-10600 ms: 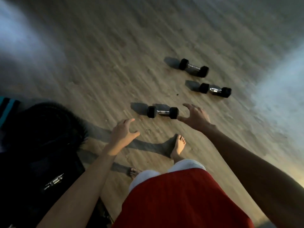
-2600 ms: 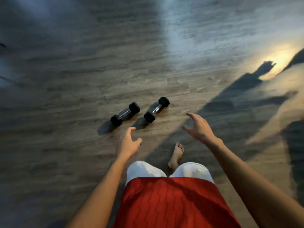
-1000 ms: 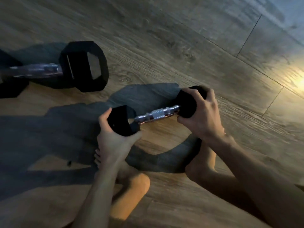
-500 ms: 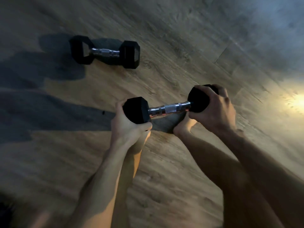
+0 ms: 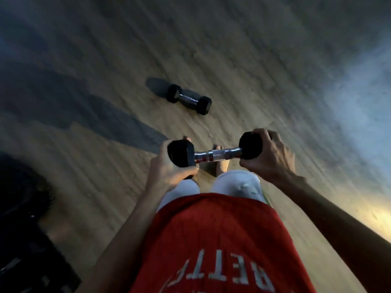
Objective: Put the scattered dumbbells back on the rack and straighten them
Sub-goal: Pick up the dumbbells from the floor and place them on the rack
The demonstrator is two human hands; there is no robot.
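I hold a black hex dumbbell with a chrome handle [image 5: 215, 155] level in front of my waist, above my feet. My left hand [image 5: 169, 170] grips its left head from below and my right hand [image 5: 268, 157] wraps its right head. A second black dumbbell [image 5: 189, 99] lies on the wooden floor ahead of me, slightly left of centre, angled down to the right. A dark blurred shape at the lower left [image 5: 25, 240] may be the rack; I cannot tell.
Wooden plank floor [image 5: 264, 70] stretches ahead and to the right, blurred by motion. My bare feet [image 5: 221, 163] stand just under the held dumbbell. A bright patch of light lies at the right edge [image 5: 378, 216].
I have stood up with the dumbbell lifted from near the floor to waist height. The view has risen and turned, so the second dumbbell now looks smaller and farther ahead.
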